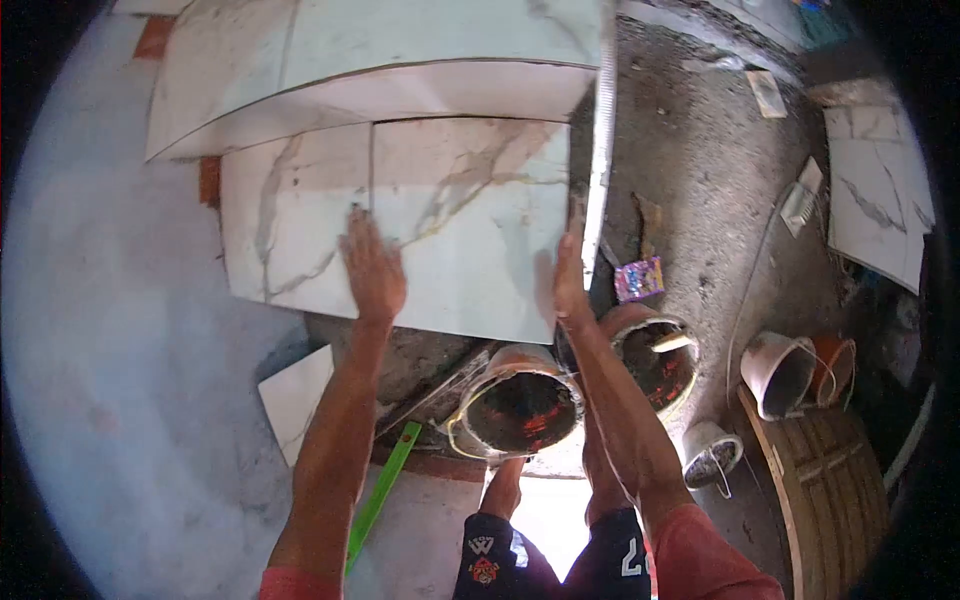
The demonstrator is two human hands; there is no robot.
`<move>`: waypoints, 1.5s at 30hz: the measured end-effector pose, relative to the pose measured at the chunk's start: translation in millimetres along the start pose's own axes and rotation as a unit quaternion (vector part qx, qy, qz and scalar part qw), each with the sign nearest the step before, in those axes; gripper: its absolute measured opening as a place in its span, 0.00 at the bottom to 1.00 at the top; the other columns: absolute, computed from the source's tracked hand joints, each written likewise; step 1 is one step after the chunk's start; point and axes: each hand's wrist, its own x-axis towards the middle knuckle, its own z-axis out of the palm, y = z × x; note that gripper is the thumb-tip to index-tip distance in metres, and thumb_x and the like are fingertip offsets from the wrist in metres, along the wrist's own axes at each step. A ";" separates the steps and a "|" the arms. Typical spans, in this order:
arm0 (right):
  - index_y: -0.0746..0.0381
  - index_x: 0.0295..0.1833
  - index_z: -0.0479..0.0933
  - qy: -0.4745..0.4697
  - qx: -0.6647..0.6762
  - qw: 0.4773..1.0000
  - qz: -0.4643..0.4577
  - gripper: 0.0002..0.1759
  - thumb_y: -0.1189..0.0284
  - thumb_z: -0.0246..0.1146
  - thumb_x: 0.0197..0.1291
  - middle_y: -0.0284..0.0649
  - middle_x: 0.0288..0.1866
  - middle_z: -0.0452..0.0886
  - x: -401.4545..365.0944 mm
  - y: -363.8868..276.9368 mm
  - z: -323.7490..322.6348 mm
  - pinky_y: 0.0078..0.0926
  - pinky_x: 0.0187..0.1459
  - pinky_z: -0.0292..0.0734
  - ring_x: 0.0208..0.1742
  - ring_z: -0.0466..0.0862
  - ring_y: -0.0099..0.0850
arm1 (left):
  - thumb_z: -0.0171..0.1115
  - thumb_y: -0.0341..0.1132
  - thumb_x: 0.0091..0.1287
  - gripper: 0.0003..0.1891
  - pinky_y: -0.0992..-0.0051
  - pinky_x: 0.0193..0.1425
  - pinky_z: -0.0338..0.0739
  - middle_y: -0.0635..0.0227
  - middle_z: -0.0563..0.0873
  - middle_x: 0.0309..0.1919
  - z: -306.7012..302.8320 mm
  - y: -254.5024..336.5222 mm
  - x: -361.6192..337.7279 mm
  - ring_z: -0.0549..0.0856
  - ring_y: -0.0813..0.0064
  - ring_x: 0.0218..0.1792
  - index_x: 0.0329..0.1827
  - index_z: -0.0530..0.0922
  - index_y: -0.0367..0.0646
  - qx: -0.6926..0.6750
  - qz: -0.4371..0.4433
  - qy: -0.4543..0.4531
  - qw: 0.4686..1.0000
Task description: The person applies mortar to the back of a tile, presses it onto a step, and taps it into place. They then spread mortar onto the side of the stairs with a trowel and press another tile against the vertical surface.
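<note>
My left hand (375,270) lies flat, fingers stretched out, over the seam between two white marble-veined tiles on a step. The narrower left tile (310,210) reaches to the wall side, and the wider right tile (485,240) fills the rest of the tread. Along that wider tile's right edge, my right hand (570,280) is held on its side with straight fingers, the palm against the edge. Behind both tiles rises a tiled riser (450,92), topped by another tiled step (430,35).
Two mortar buckets (470,395) (688,385) stand below the step. A green straightedge (385,495) and a tile piece (298,400) lie at left. Rightward are a purple packet (640,279), a trowel (800,205), more buckets (768,360) and a wooden panel (825,495).
</note>
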 end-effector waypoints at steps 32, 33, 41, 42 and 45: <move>0.60 0.65 0.56 0.105 -0.651 0.737 0.148 0.33 0.59 0.56 0.56 0.52 0.67 0.54 -159.1 62.2 -239.9 0.49 0.62 0.54 0.64 0.59 0.54 | 0.35 0.48 0.69 0.33 0.57 0.70 0.37 0.47 0.47 0.68 14.7 -10.5 0.0 0.48 0.53 0.69 0.67 0.46 0.29 0.028 -0.035 -0.016 0.999; 0.61 0.66 0.53 0.051 -0.656 0.728 0.193 0.36 0.59 0.57 0.56 0.53 0.66 0.56 -160.0 56.9 -255.5 0.47 0.63 0.55 0.64 0.60 0.51 | 0.35 0.48 0.69 0.33 0.56 0.70 0.38 0.47 0.48 0.68 13.3 -10.1 -0.6 0.48 0.53 0.69 0.67 0.46 0.29 0.026 -0.034 -0.024 0.999; 0.65 0.53 0.65 -0.090 -0.713 0.687 0.108 0.22 0.67 0.55 0.54 0.47 0.50 0.71 -172.3 85.4 -269.2 0.38 0.51 0.69 0.49 0.74 0.38 | 0.34 0.45 0.71 0.31 0.62 0.71 0.43 0.43 0.49 0.67 4.3 -5.6 2.0 0.49 0.53 0.69 0.66 0.47 0.26 0.056 -0.015 -0.047 0.997; 0.65 0.53 0.65 -0.089 -0.710 0.690 0.110 0.22 0.67 0.55 0.54 0.47 0.50 0.71 -176.2 81.1 -259.2 0.38 0.51 0.69 0.49 0.74 0.38 | 0.35 0.45 0.70 0.32 0.62 0.70 0.46 0.41 0.49 0.66 4.8 -5.8 0.4 0.50 0.52 0.68 0.66 0.45 0.25 0.060 -0.038 -0.045 0.996; 0.61 0.50 0.67 -0.095 -0.700 0.675 0.211 0.17 0.68 0.54 0.54 0.44 0.44 0.73 -196.3 80.2 -233.2 0.31 0.31 0.77 0.40 0.79 0.33 | 0.38 0.45 0.70 0.34 0.61 0.69 0.49 0.38 0.49 0.65 23.1 -9.7 -15.4 0.52 0.49 0.68 0.66 0.43 0.24 0.053 -0.102 0.008 0.993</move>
